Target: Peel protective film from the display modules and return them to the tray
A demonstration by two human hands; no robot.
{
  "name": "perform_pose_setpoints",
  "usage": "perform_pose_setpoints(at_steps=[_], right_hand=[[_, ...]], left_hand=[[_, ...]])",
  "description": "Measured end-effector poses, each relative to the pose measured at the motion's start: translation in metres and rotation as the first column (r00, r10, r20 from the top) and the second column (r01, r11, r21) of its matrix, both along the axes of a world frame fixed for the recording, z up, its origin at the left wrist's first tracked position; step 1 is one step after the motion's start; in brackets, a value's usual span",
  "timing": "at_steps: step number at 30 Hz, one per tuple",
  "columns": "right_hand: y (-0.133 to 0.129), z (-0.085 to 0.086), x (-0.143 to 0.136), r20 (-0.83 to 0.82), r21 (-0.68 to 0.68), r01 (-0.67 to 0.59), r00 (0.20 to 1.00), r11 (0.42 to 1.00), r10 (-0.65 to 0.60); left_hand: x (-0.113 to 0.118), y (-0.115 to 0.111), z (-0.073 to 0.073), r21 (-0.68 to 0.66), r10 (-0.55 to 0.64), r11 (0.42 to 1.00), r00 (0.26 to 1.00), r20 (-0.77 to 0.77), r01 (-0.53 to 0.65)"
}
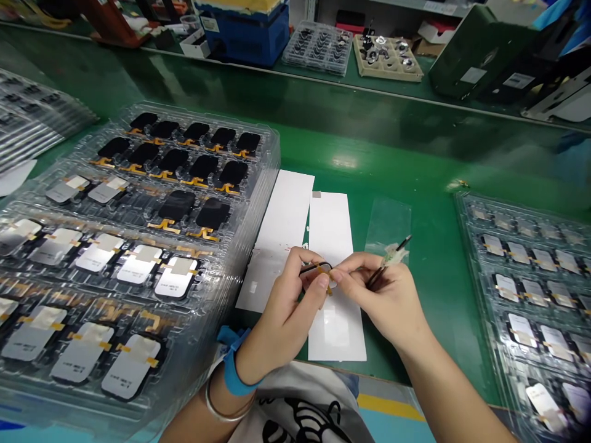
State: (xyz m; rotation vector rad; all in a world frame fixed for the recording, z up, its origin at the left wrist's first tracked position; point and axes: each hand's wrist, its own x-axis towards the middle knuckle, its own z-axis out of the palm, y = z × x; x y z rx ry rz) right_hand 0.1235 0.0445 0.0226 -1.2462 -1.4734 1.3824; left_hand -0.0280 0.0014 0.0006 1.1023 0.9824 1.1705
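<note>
Over the white paper strips, my left hand pinches a small screen module by its edge. It has a black rim, a pale back and an orange flex cable. My right hand meets it from the other side, thumb and forefinger closed at the module's edge. Tucked in the right hand is a slim black tool like tweezers, wrapped in pale tape, its end pointing up and away. What the right fingertips pinch is too small to tell. Below both hands lies a white strip.
A stacked clear tray of screen modules stands left, some black side up, others silver side up. Another module tray is at right. A clear plastic sheet lies beyond my right hand. A shelf holds a blue box and parts trays.
</note>
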Motion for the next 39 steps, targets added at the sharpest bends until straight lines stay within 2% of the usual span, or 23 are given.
perform_pose_setpoints(at_steps=[5, 13, 17, 20, 22, 25, 28, 30, 31, 33, 35, 36, 37, 39], right_hand=[[0.000, 0.001, 0.001, 0.013, -0.050, 0.014, 1.000, 0.999, -0.013], [0.001, -0.002, 0.000, 0.009, -0.034, 0.013, 1.000, 0.999, -0.013], [0.000, -0.003, 0.001, 0.014, 0.007, -0.004, 1.000, 1.000, 0.004], [-0.002, 0.001, 0.008, 0.033, 0.152, -0.028, 0.999, 0.988, 0.023], [-0.003, 0.004, 0.014, 0.099, 0.333, -0.120, 0.991, 0.935, 0.091], [-0.003, 0.003, 0.020, 0.272, 0.536, -0.308, 0.944, 0.786, 0.185], [-0.004, -0.002, 0.019, 0.397, 0.633, -0.370, 0.909, 0.680, 0.126], [-0.006, -0.004, 0.015, 0.406, 0.668, -0.354, 0.911, 0.654, 0.077], [-0.006, -0.004, 0.013, 0.368, 0.671, -0.314, 0.927, 0.672, 0.066], [-0.007, -0.001, 0.011, 0.228, 0.600, -0.199, 0.971, 0.775, 0.073], [-0.005, 0.001, 0.011, 0.083, 0.419, -0.095, 0.994, 0.903, 0.066], [-0.003, 0.001, 0.013, 0.041, 0.310, -0.069, 0.997, 0.948, 0.060], [-0.001, 0.001, 0.014, 0.022, 0.202, -0.070, 0.998, 0.977, 0.067], [0.004, -0.001, 0.016, 0.005, 0.031, -0.117, 0.993, 0.993, 0.117]], left_hand=[[-0.001, 0.001, -0.001, -0.007, -0.028, 1.000, 1.000, -0.003, 0.028], [0.000, 0.001, -0.001, 0.001, -0.021, 1.000, 0.997, -0.076, 0.021], [-0.001, 0.001, -0.001, -0.023, -0.037, 0.999, 0.999, -0.035, 0.036], [0.000, 0.001, 0.000, -0.025, 0.017, 1.000, 1.000, 0.003, -0.017], [0.000, 0.002, 0.001, -0.048, 0.074, 0.996, 0.997, 0.028, -0.073], [0.000, 0.003, 0.001, -0.082, 0.092, 0.993, 0.994, 0.052, -0.088], [0.001, 0.003, 0.001, -0.081, 0.073, 0.994, 0.996, 0.046, -0.069], [0.001, 0.003, 0.001, -0.072, 0.062, 0.996, 0.997, 0.040, -0.059], [0.001, 0.003, 0.001, -0.061, 0.058, 0.997, 0.997, 0.041, -0.055], [0.002, 0.003, 0.000, -0.032, 0.061, 0.998, 0.997, 0.037, -0.060], [0.002, 0.002, -0.001, -0.003, 0.078, 0.997, 0.997, 0.016, -0.078], [0.002, 0.002, -0.002, 0.011, 0.078, 0.997, 0.997, 0.006, -0.078], [0.001, 0.002, -0.002, 0.026, 0.070, 0.997, 0.998, 0.000, -0.070], [0.001, 0.001, -0.003, 0.062, 0.046, 0.997, 0.999, -0.018, -0.045]])
